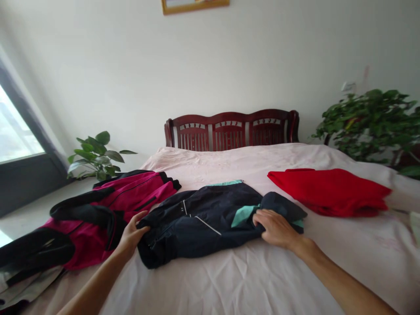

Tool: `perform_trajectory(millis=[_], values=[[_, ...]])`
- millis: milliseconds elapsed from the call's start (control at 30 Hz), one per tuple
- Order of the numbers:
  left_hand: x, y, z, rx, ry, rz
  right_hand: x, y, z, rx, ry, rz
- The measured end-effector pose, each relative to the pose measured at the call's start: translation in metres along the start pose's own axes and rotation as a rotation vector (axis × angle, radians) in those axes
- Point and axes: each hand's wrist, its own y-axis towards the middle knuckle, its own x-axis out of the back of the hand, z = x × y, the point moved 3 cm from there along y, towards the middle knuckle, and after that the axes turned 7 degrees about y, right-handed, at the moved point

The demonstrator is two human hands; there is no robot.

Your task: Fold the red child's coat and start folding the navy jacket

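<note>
A dark navy jacket (203, 218) with teal patches and thin white piping lies partly folded on the pale pink bed sheet (210, 284). My left hand (135, 232) pinches its left end, thumb and fingers closed on the cloth. At the other end my right hand (274, 227) grips the fabric beside a teal patch, close to the bunched collar or hood part. The fingertips of the right hand are partly hidden in the folds.
To the left lies a magenta and black jacket (131, 194), spread loosely. A folded red garment (328, 192) rests on the right. Behind stands a dark wooden headboard (229, 131), with a leafy plant (98, 153) at left and a bigger plant (370, 122) at right.
</note>
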Motion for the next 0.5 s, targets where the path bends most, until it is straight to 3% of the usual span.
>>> perform_trajectory(millis=[67, 233, 367, 500], values=[[0.002, 0.003, -0.002, -0.019, 0.037, -0.045, 0.000, -0.022, 0.009, -0.025, 0.067, 0.097], [-0.005, 0.016, 0.007, 0.157, 0.088, -0.069, -0.004, -0.067, 0.034, -0.117, 0.211, 0.243], [-0.008, 0.028, 0.013, 0.178, 0.193, -0.044, -0.002, -0.069, 0.035, -0.176, 0.348, 0.287], [0.003, 0.048, 0.005, 0.130, 0.339, -0.059, 0.003, -0.059, 0.039, -0.227, 0.582, 0.384]])
